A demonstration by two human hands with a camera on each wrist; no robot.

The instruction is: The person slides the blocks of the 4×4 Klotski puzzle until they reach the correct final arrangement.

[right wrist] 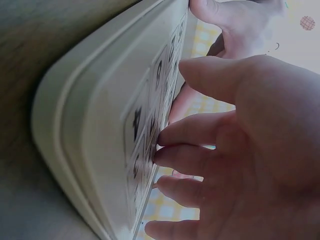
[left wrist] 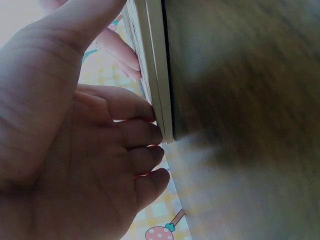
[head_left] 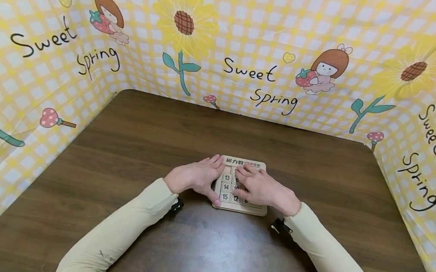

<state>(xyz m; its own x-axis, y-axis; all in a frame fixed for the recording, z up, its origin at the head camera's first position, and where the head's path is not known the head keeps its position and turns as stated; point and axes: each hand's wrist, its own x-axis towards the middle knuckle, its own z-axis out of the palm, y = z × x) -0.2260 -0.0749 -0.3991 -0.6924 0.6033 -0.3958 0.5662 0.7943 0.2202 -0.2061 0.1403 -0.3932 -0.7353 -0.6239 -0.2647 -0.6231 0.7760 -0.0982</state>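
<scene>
Lying under right hand (head_left: 261,188), number puzzle (head_left: 235,198), left hand (head_left: 202,176) at left edge

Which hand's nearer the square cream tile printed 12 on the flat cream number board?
Right. The right hand is over the board, thumb beside the 12 tile. The left hand is at the board's left edge, the square cream 15 tile between its thumb and 12.

Draped booth — checked cloth (head_left: 251,26) around wood-grain table (head_left: 144,134).
</scene>
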